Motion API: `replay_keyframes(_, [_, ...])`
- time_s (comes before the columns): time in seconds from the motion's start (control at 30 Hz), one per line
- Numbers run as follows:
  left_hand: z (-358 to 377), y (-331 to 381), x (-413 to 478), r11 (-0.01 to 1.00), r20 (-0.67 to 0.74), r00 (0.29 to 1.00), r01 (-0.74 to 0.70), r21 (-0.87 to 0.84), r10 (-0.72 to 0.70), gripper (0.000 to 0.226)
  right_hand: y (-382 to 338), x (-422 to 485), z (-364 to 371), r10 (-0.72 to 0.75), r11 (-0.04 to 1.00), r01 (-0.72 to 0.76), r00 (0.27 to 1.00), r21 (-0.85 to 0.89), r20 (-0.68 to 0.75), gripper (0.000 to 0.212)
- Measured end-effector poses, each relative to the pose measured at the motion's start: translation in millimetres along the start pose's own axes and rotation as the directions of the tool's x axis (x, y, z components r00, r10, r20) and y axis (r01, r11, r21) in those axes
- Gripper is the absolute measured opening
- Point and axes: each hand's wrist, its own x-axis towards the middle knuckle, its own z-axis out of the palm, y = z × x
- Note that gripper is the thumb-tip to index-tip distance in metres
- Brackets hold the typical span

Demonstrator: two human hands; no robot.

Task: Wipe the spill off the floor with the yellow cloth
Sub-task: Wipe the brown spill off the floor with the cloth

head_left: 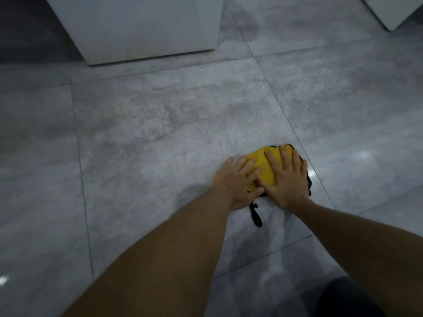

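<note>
The yellow cloth (263,165), edged in black with a black loop (256,215) trailing toward me, lies bunched on the grey tiled floor (148,145). My left hand (235,181) rests flat on its left side, fingers spread and partly on the tile. My right hand (287,177) presses flat on its right side, covering much of it. Both palms lie on top of the cloth rather than gripping it. I cannot make out any spill; the tile around the cloth looks glossy with light reflections.
A white block-shaped cabinet base (137,30) stands on the floor at the back left. Another white corner (393,12) shows at the top right. A dark shape (348,298), probably my knee, sits at the bottom right.
</note>
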Motion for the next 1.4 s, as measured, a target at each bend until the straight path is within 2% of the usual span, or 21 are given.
replay_keyframes(0.17, [-3.1,-15.0,-24.7,0.999,-0.049,0.998,0.029,0.035,-0.027,0.067,-40.3,-10.7,6.0,0.043,0.999,-0.043,0.998,0.016,0.036,0.094])
replay_keyframes(0.3, [0.9,-42.9,-71.5,0.990,-0.090,0.986,0.142,-0.015,-0.143,0.070,-95.1,-16.3,14.5,-0.084,0.996,0.084,0.995,0.007,0.057,0.090])
replay_keyframes(0.5, [14.4,-102.7,-162.7,0.951,-0.093,0.947,0.309,0.014,-0.306,0.069,-200.7,-23.9,26.6,-0.285,0.959,0.285,0.958,0.010,0.036,0.088])
replay_keyframes(0.73, [46.8,-156.3,-286.1,0.837,-0.177,0.822,0.547,-0.018,-0.541,0.069,-340.3,-57.8,51.8,-0.524,0.850,0.522,0.852,0.077,0.005,0.074])
replay_keyframes(0.93, [77.0,-187.7,-403.9,0.700,-0.119,0.696,0.714,0.019,-0.708,0.066,-455.3,-114.8,67.5,-0.674,0.730,0.668,0.739,0.148,-0.008,0.068])
replay_keyframes(1.13, [83.0,-183.0,-421.1,0.620,-0.143,0.617,0.784,0.033,-0.774,0.054,-473.0,-127.4,71.7,-0.707,0.681,0.711,0.701,0.174,-0.097,0.066])
replay_keyframes(1.23, [82.5,-186.3,-422.1,0.566,-0.138,0.562,0.824,0.010,-0.816,0.054,-484.5,-129.2,72.2,-0.734,0.660,0.728,0.678,0.185,-0.047,0.068])
replay_keyframes(1.3, [79.7,-188.9,-430.0,0.528,-0.139,0.523,0.849,-0.002,-0.841,0.056,-500.7,-122.5,71.9,-0.761,0.647,0.752,0.648,0.128,0.037,0.070])
replay_keyframes(1.37, [81.8,-209.1,-390.4,0.580,-0.061,0.580,0.815,0.024,-0.813,0.059,-489.1,-87.6,88.3,-0.661,0.749,0.635,0.736,0.191,0.148,0.069])
replay_keyframes(1.4, [76.3,-213.5,-391.0,0.563,-0.059,0.563,0.826,0.026,-0.824,0.060,-494.3,-83.5,87.4,-0.666,0.745,0.643,0.733,0.178,0.137,0.068])
